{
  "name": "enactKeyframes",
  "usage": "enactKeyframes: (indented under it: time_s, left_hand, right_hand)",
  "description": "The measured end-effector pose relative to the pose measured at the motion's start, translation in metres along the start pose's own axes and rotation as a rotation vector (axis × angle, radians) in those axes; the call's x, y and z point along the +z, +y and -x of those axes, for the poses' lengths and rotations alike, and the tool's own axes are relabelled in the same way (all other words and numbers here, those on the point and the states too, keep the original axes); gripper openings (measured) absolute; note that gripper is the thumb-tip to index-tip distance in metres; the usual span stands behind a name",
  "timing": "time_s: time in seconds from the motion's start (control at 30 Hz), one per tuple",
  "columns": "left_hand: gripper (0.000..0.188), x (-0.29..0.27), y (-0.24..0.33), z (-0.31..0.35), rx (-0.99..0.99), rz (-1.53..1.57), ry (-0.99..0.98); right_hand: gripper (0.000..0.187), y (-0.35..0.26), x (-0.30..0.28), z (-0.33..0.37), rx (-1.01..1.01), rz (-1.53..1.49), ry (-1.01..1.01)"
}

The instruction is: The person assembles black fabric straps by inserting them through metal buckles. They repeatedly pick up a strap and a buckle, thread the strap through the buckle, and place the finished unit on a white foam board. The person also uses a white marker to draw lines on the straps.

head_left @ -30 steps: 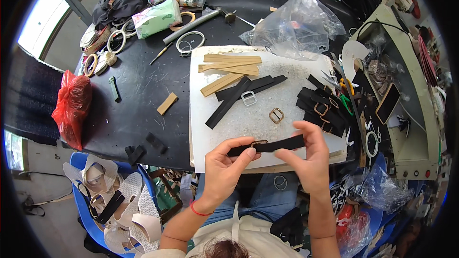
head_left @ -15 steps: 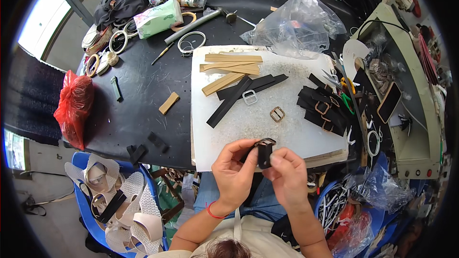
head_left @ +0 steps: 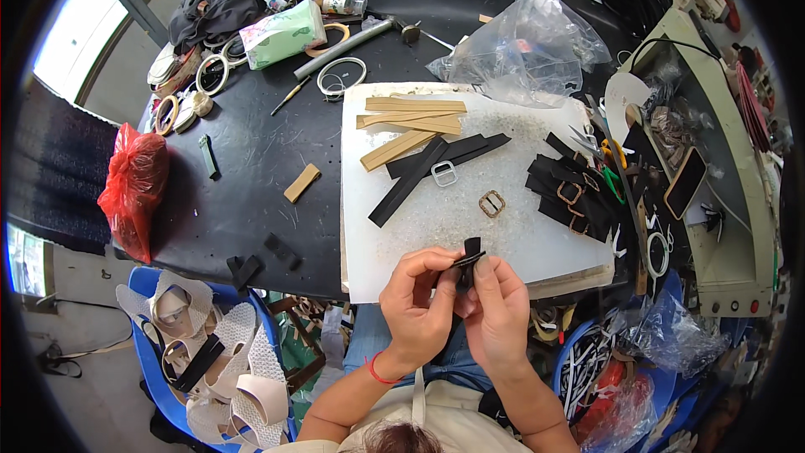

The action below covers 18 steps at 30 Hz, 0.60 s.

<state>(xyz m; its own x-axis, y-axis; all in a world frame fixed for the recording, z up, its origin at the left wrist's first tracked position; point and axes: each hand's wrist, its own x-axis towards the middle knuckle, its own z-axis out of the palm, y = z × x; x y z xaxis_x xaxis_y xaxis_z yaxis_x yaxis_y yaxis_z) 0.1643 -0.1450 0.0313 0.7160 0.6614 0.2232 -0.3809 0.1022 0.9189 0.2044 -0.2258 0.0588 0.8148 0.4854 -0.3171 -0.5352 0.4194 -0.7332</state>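
At the near edge of the white board, my left hand (head_left: 418, 306) and my right hand (head_left: 498, 310) meet around a black strap (head_left: 473, 247). Fingers of both hands pinch it, and one short end sticks up between them. A buckle on the strap is seen edge-on and mostly covered by my fingertips. Just beyond my hands lie a tortoiseshell buckle (head_left: 492, 204) and a pale grey buckle (head_left: 444, 174). Loose black straps (head_left: 407, 182) cross each other beside the grey one. Tan straps (head_left: 412, 123) are stacked behind them.
The white board (head_left: 369, 268) rests on a black table. At its right are black straps with buckles (head_left: 563, 193), scissors (head_left: 616, 153) and a phone (head_left: 685, 183). A clear plastic bag (head_left: 528, 42) sits behind. Red bag (head_left: 134, 189) at left; blue bin (head_left: 151, 361) of sandal pieces below it.
My right hand has closed in toward the left one. The strap's end now pokes up past the buckle, which has tilted from facing up to edge-on. The whole view has shifted slightly.
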Motion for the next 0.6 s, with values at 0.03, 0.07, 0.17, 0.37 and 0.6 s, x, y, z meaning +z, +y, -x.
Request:
enactKeyframes:
  time_s: [0.03, 0.07, 0.17, 0.37, 0.6]
  left_hand:
    - [0.018, -0.002, 0.003, -0.002, -0.019, -0.01, -0.038]
    - [0.018, -0.005, 0.006, -0.004, -0.037, -0.02, -0.076]
    - [0.022, -0.016, 0.013, -0.009, -0.046, 0.009, -0.233]
    - [0.018, -0.026, 0.027, -0.01, -0.363, 0.194, -0.249]
    - [0.021, -0.047, 0.035, -0.034, -0.703, 0.118, -0.427]
  right_hand:
    - [0.017, 0.001, -0.002, -0.002, -0.013, 0.058, -0.01]
    - [0.017, 0.0, -0.005, -0.004, -0.02, 0.065, -0.006]
    - [0.016, -0.01, -0.008, -0.01, -0.05, 0.128, -0.043]
    - [0.008, -0.021, -0.018, -0.009, -0.249, 0.19, -0.052]
    - [0.034, -0.046, -0.025, -0.01, -0.772, 1.032, 0.004]
